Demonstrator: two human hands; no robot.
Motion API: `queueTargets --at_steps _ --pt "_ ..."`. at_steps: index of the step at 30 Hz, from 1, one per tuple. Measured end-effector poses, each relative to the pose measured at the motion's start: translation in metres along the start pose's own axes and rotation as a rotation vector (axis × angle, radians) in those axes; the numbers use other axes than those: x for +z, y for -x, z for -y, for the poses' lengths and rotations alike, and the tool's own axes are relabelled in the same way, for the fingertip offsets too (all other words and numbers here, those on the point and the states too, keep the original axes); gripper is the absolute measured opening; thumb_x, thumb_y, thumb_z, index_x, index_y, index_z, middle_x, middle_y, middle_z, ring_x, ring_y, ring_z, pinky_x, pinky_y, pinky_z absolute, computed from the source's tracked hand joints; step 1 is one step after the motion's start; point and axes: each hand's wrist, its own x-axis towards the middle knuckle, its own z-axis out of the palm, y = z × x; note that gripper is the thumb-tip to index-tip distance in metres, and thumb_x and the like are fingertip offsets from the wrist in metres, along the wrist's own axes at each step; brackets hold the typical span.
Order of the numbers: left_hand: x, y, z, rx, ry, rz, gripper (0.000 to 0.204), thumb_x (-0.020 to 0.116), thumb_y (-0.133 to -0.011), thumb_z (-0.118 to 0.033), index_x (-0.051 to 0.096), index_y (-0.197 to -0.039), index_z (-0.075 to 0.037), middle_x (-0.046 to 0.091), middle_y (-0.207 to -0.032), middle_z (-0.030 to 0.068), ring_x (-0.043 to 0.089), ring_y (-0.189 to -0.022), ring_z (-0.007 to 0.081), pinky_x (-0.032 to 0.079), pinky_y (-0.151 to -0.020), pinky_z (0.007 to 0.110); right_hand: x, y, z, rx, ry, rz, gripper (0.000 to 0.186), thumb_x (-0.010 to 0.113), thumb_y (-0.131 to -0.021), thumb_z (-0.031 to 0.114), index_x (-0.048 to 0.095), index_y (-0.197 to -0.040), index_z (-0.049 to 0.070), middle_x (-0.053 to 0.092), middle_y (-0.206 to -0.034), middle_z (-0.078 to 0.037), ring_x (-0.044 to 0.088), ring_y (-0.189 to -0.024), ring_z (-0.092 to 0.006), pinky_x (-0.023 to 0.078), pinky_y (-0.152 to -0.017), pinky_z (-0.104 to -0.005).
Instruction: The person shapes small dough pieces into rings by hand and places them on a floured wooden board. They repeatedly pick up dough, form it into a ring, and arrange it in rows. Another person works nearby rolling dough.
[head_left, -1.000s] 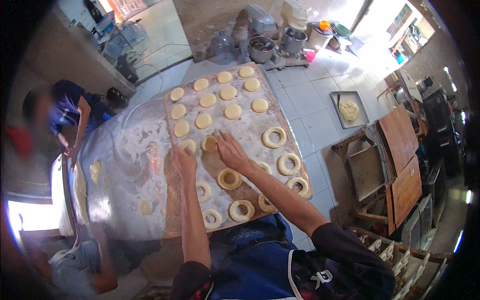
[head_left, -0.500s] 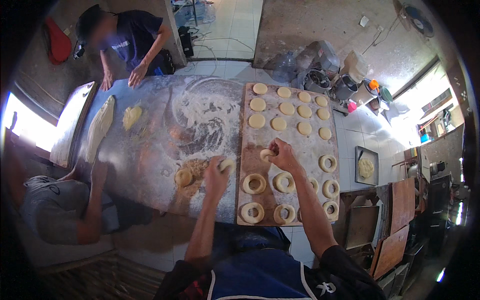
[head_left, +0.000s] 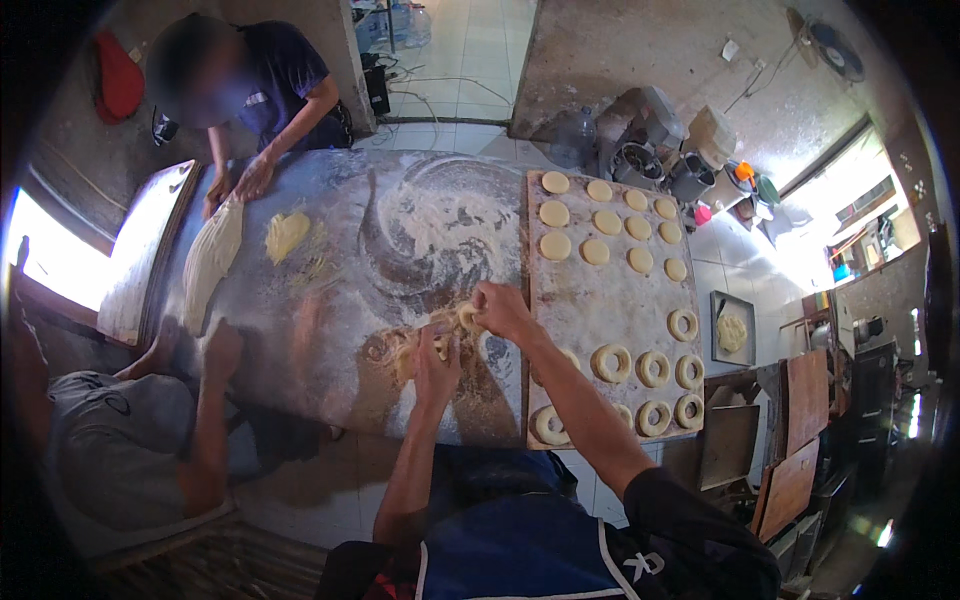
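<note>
Over the floured metal table, my left hand is closed, with pale dough between its fingers; its exact shape is partly hidden. Just right of it, my right hand pinches a small piece of dough, the two hands almost touching. Beneath and left of my left hand lies a pale dough piece on a patch of brown crumbs. To my right is a wooden board. Flat dough rounds fill its far part and dough rings its near part; my right forearm covers some rings.
At the table's left, two co-workers handle a long dough strip. A yellow lump sits beside it. Loose flour covers the table's middle. Buckets stand beyond the board, and a tray holding dough lies to the right.
My right hand has moved left off the board, bringing its dough piece next to my left hand. The far co-worker's hands have come down onto the dough strip's end. The view has shifted slightly.
</note>
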Motion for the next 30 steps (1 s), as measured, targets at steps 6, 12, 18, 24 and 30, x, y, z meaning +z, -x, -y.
queueTargets --at_steps 6,12,18,24,30 --pt "0.009 -0.013 -0.004 -0.196 0.582 0.197 0.035 0.065 -0.094 -0.017 0.060 -0.122 0.002 0.065 -0.111 0.0147 0.065 -0.095 0.0166 0.053 -0.076 0.033 -0.010 0.053 0.049 0.302 -0.901 -0.173 0.034 0.071 -0.076 -0.004 0.048 -0.100 0.002 0.062 -0.084 -0.009 0.066 -0.082 -0.0147 0.055 -0.067 -0.0301" --pt "0.009 -0.007 -0.007 -0.030 0.554 0.197 0.025 0.060 -0.097 -0.012 0.062 -0.116 0.002 0.066 -0.105 0.0119 0.064 -0.093 0.0154 0.054 -0.079 0.032 -0.027 0.071 0.075 0.289 -0.807 -0.163 0.047 0.067 -0.080 -0.007 0.042 -0.118 0.004 0.067 -0.099 -0.013 0.066 -0.092 -0.0177 0.056 -0.078 -0.0318" --pt "0.014 0.001 -0.005 -0.426 1.444 0.186 0.031 0.060 -0.097 -0.013 0.052 -0.126 -0.005 0.063 -0.106 0.0089 0.064 -0.099 0.0198 0.053 -0.080 0.032 -0.044 0.079 0.088 0.233 -0.836 0.144 0.050 0.066 -0.080 -0.004 0.044 -0.124 0.004 0.065 -0.098 -0.010 0.064 -0.091 -0.0165 0.053 -0.079 -0.0319" --pt "0.007 0.009 -0.016 -0.123 1.494 0.505 0.039 0.056 -0.089 0.001 0.046 -0.126 -0.009 0.054 -0.116 0.0068 0.059 -0.103 0.0178 0.051 -0.082 0.035 -0.035 0.076 0.067 0.334 -1.179 -0.041 0.029 0.050 -0.094 0.023 0.052 -0.115 0.004 0.061 -0.088 -0.005 0.058 -0.079 -0.0143 0.049 -0.072 -0.0280" --pt "0.027 -0.007 -0.032 -0.165 1.684 0.211 0.026 0.049 -0.091 -0.013 0.045 -0.116 -0.006 0.055 -0.098 0.0055 0.063 -0.086 0.0192 0.053 -0.068 0.036 -0.040 0.082 0.064 0.421 -1.209 -0.116 0.044 0.041 -0.100 0.036 0.062 -0.086 0.001 0.062 -0.080 -0.007 0.058 -0.069 -0.0161 0.045 -0.059 -0.0288"
